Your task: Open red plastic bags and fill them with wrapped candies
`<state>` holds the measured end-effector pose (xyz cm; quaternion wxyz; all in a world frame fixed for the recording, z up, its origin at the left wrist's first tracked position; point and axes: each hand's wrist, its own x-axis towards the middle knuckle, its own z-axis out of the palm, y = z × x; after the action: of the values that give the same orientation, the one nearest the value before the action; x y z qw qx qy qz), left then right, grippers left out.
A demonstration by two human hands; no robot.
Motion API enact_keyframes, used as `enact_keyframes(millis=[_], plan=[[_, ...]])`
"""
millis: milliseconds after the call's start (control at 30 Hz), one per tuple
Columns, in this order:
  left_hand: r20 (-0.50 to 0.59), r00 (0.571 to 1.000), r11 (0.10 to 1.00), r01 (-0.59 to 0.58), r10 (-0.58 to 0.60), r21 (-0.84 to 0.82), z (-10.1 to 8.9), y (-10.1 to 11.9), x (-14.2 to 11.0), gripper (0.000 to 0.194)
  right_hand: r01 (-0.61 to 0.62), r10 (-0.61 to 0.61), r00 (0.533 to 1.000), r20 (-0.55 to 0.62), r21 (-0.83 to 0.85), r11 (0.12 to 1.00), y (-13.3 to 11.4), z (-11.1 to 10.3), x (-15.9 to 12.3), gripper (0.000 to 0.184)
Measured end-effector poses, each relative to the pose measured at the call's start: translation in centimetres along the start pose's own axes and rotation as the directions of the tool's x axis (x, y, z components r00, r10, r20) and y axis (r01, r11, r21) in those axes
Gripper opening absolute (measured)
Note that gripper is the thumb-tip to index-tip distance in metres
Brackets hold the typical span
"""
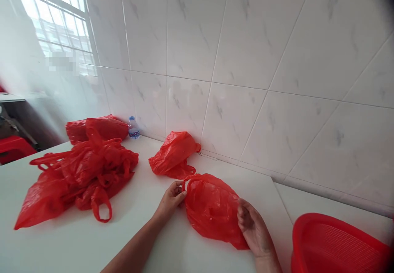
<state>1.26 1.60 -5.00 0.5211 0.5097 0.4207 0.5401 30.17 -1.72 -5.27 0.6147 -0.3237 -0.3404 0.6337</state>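
A red plastic bag [212, 209] lies puffed up on the white table [76, 244] in front of me. My left hand [170, 200] pinches the bag's handle at its left end, fingers closed on the plastic. My right hand [254, 228] grips the bag's right edge, palm turned up and fingers curled into the film. Both hands hold the same bag between them.
A heap of loose red bags [80, 174] lies at the left, another red bag [174, 154] rests by the tiled wall. A small water bottle [133, 128] stands against the wall. A red mesh basket [335, 246] sits at the lower right.
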Motion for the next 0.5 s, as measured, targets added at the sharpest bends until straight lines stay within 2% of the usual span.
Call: enact_keyframes(millis=[100, 167, 200, 233, 267, 333, 367, 433, 500], plan=[[0.010, 0.999, 0.999, -0.032, 0.031, 0.037, -0.1, -0.3, 0.4, 0.043, 0.005, -0.005, 1.000, 0.002, -0.076, 0.997, -0.4, 1.0, -0.6, 0.035], [0.019, 0.999, 0.996, -0.048, 0.047, 0.081, -0.1, -0.4, 0.4, 0.042, -0.053, 0.066, 0.997, 0.035, -0.278, 0.959, 0.0, 2.7, -1.0, 0.038], [0.018, 0.998, 0.992, -0.060, 0.059, 0.108, -0.1, -0.5, 0.3, 0.042, -0.079, 0.106, 0.993, 0.042, -0.419, 0.904, 0.5, 3.8, -1.2, 0.039], [0.007, 0.997, 0.987, -0.079, 0.079, 0.139, -0.1, -0.5, 0.2, 0.041, -0.076, 0.116, 0.993, 0.036, -0.568, 0.820, 1.3, 5.0, -1.4, 0.039], [-0.016, 0.994, 0.979, -0.105, 0.109, 0.175, -0.2, -0.4, 0.0, 0.040, -0.036, 0.077, 0.997, 0.026, -0.706, 0.707, 2.3, 6.0, -1.4, 0.037], [-0.088, 0.977, 0.956, -0.166, 0.192, 0.243, -0.6, -0.2, -0.2, 0.038, 0.101, -0.131, 0.990, 0.052, -0.909, 0.405, 4.9, 7.5, -1.3, 0.035], [-0.132, 0.959, 0.935, -0.205, 0.251, 0.289, -1.0, -0.1, -0.2, 0.037, 0.159, -0.246, 0.964, 0.099, -0.958, 0.237, 6.2, 7.8, -1.1, 0.035], [-0.204, 0.881, 0.834, -0.297, 0.428, 0.465, -2.3, 0.2, 0.4, 0.035, 0.225, -0.383, 0.896, 0.226, -0.973, -0.050, 8.5, 7.4, -0.5, 0.040], [-0.202, 0.758, 0.629, -0.327, 0.621, 0.705, -4.1, 0.5, 1.7, 0.038, 0.275, -0.416, 0.838, 0.353, -0.932, -0.237, 9.9, 5.9, 0.3, 0.043]])
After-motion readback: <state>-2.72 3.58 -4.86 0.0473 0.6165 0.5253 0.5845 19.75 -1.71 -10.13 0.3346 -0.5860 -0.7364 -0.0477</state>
